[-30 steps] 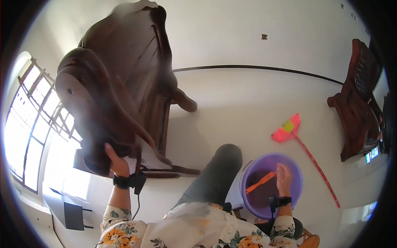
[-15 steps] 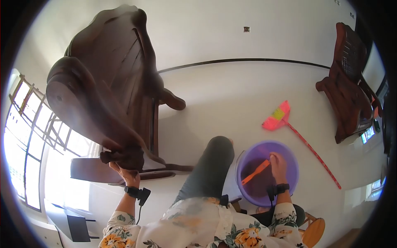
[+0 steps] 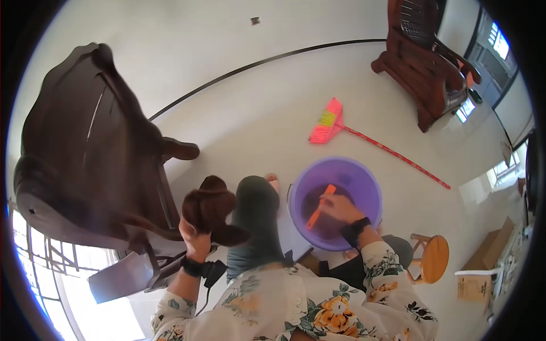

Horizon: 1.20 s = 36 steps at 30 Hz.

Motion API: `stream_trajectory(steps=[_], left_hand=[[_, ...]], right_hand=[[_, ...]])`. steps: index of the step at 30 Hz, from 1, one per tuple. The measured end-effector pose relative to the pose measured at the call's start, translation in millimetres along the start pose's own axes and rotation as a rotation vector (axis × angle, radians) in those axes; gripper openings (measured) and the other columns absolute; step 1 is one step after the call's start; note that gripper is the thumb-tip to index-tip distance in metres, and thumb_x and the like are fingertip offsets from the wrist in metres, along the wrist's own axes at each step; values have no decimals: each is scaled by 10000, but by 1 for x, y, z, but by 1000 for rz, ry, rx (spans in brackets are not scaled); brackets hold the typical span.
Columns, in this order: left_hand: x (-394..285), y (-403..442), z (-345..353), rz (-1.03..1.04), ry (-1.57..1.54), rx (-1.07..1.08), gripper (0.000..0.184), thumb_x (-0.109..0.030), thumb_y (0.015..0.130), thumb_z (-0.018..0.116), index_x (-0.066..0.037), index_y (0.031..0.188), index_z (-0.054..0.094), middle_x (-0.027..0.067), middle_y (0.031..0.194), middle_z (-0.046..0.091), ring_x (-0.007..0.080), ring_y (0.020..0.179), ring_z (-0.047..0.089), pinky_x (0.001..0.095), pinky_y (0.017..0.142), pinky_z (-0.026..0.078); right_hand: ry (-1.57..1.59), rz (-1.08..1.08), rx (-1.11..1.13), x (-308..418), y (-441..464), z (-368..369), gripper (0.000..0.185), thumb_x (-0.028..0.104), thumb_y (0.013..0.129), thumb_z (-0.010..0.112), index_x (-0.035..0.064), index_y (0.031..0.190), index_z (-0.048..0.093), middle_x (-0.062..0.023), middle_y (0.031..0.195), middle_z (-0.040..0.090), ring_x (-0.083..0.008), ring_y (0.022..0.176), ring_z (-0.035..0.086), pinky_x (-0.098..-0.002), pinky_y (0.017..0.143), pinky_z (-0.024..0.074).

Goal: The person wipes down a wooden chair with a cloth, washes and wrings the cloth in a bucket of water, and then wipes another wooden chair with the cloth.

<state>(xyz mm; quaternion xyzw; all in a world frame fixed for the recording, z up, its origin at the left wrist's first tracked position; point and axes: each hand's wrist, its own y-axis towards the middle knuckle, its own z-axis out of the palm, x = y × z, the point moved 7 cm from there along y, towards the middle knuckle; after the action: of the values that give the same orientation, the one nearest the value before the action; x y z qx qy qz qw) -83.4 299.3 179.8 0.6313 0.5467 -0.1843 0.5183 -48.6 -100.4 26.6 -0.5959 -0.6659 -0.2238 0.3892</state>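
My left hand (image 3: 196, 240) is closed around a bunched dark brown cloth (image 3: 209, 206), beside the arm of a dark wooden bench (image 3: 94, 170). A loose end of the cloth hangs toward my knee. My right hand (image 3: 341, 209) reaches inside a purple bucket (image 3: 364, 176) and grips an orange flat-handled tool (image 3: 319, 211). The tool slants above dark liquid in the bucket. Whatever is at its working end cannot be made out.
A pink and yellow broom (image 3: 330, 121) with a red handle lies on the pale floor. A carved wooden chair (image 3: 421, 65) stands at the back right. To my right are a round wooden stool (image 3: 435, 259) and a cardboard box (image 3: 475, 287).
The view has turned to the right. My left hand has brought the brown cloth away from the bench arm, closer to my knee. The orange tool has tilted steeper inside the bucket.
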Motion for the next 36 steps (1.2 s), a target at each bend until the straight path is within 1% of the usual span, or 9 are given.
stream_trajectory(steps=[3,4,6,9,13,22,25,28,36], left_hand=[[-32,31,33,312,510,127,423,-33,796,654,-18,1201,532,112,1150,550,227,1064,536,355,900,461],[-21,40,41,121,259,129,420,-33,794,659,-17,1195,534,102,1157,549,217,1065,536,348,903,463],[-4,50,58,-315,-392,37,425,-19,787,670,-44,1188,531,77,1158,548,210,1048,547,340,891,477],[-15,60,71,-289,-491,37,439,7,780,664,-56,1189,515,72,1130,558,204,1022,556,341,871,488],[-30,62,81,-457,-684,105,444,24,773,659,-42,1185,508,71,1102,568,195,986,569,339,850,491],[1,60,62,-536,-699,38,443,-17,771,682,-28,1181,516,67,1096,573,178,994,556,331,877,460],[2,60,52,-607,-767,-37,429,-33,781,682,-38,1179,521,55,1095,571,176,989,560,333,857,472],[10,64,46,-615,-778,-59,387,-65,796,681,-46,1156,541,48,1068,588,188,944,584,340,833,487],[6,92,81,-839,-1043,122,304,-317,889,574,-38,1006,609,102,858,650,248,803,637,371,757,523]], right_hand=[[-155,-77,214,-17,-18,59,579,413,705,699,15,1105,571,-185,1048,609,-335,954,599,-414,854,470],[-216,-84,333,-5,-29,71,637,430,679,716,15,1131,544,-193,1083,589,-345,964,592,-424,863,466],[-384,-174,245,-8,-49,100,610,363,696,697,40,1175,499,-199,1093,572,-359,951,591,-446,840,471],[-413,-133,237,-14,-56,119,592,228,709,652,75,1238,434,-205,1117,552,-375,941,590,-478,800,476],[-354,-27,282,-15,-56,119,552,98,711,565,107,1246,432,-198,1070,575,-375,920,599,-497,753,483],[-388,133,162,-38,-16,82,429,157,721,538,110,1147,534,-191,945,638,-377,877,622,-470,781,489],[-388,106,5,-50,-1,57,408,161,711,542,123,1115,576,-177,889,649,-366,872,625,-468,763,491],[-485,129,-67,-64,17,32,461,165,710,565,179,1170,585,-136,860,655,-335,824,632,-456,735,494],[-633,372,-149,-123,38,-34,405,122,747,519,180,1134,623,-126,904,666,-304,859,641,-435,727,506]])
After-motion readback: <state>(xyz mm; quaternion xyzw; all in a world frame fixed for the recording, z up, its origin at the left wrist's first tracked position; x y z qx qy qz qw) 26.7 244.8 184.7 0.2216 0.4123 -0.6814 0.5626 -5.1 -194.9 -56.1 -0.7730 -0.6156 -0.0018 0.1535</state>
